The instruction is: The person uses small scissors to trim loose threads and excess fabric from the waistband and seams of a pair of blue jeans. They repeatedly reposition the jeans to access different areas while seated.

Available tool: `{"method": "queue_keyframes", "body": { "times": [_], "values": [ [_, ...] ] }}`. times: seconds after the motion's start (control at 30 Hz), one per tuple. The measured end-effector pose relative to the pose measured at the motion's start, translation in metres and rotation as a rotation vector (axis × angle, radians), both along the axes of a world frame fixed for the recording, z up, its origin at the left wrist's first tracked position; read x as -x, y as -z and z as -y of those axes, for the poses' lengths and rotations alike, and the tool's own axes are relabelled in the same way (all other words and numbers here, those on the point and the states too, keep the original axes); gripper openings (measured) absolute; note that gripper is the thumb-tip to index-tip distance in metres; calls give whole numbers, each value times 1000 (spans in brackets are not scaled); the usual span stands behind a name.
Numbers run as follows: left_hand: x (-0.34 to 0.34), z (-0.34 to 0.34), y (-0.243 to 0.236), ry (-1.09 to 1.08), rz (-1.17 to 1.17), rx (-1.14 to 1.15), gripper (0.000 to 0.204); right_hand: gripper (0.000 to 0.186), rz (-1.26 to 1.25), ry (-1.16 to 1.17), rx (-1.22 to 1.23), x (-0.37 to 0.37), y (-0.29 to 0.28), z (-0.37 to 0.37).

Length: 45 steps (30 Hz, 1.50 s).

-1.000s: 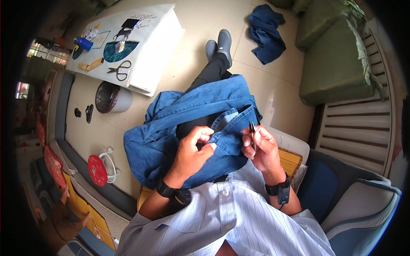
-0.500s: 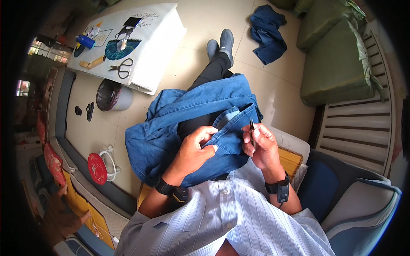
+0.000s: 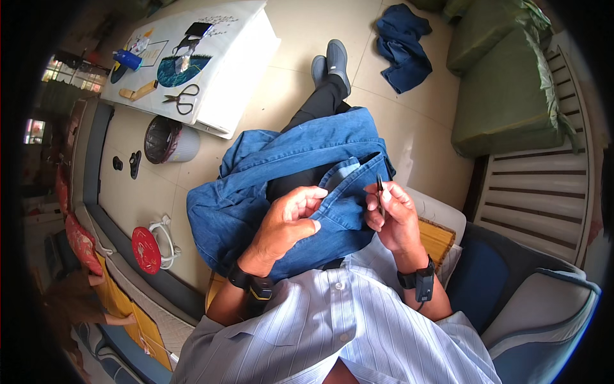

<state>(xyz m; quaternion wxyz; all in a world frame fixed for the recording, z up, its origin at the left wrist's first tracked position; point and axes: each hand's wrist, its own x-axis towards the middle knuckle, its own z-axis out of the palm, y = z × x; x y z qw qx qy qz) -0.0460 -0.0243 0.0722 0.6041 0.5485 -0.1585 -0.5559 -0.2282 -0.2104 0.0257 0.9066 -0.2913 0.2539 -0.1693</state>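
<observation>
Blue denim clothing [image 3: 268, 169] lies bunched over my lap, with a stitched hem [image 3: 352, 182] folded up to show a paler patch of inside cloth. At the near end of that hem is my left hand [image 3: 284, 221], its thumb and fingers apart on either side of the edge. My right hand [image 3: 396, 217] is closed to the right of the hem, just above the cloth. Between its thumb and fingers stands a small dark pointed tool [image 3: 380, 190], which looks like tweezers; its lower part is hidden by the fingers.
A white table [image 3: 243, 57] at upper left carries black scissors [image 3: 184, 100] and a blue bottle [image 3: 128, 60]. Below it stands a waste bin [image 3: 182, 144]. More denim [image 3: 403, 51] lies on the floor. Another person's arm [image 3: 118, 319] shows at far left.
My left thumb has drawn back slightly from the hem and the hand has opened a little. The right hand keeps the small tool nearly in place. The other person's arms at left have shifted.
</observation>
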Motion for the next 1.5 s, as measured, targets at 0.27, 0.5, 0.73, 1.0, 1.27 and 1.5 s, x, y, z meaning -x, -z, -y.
{"method": "queue_keyframes", "body": {
  "times": [0.27,0.5,0.73,1.0,1.27,1.5],
  "values": [
    [0,1,4,-32,-81,50,59,25,44,24,14,4,-5,9],
    [4,11,-2,-104,-155,112,53,34,3,-28,77,5,-21,3],
    [14,22,-11,-165,-163,145,46,41,-87,-11,410,0,-46,-20],
    [26,28,-12,-219,-97,90,38,40,-103,27,1348,-10,-61,-26],
    [11,20,-10,-323,-116,161,36,24,-273,135,677,4,-44,-11],
    [-3,13,-4,-289,-98,199,39,11,-236,199,461,18,-36,21]
  ]
}}
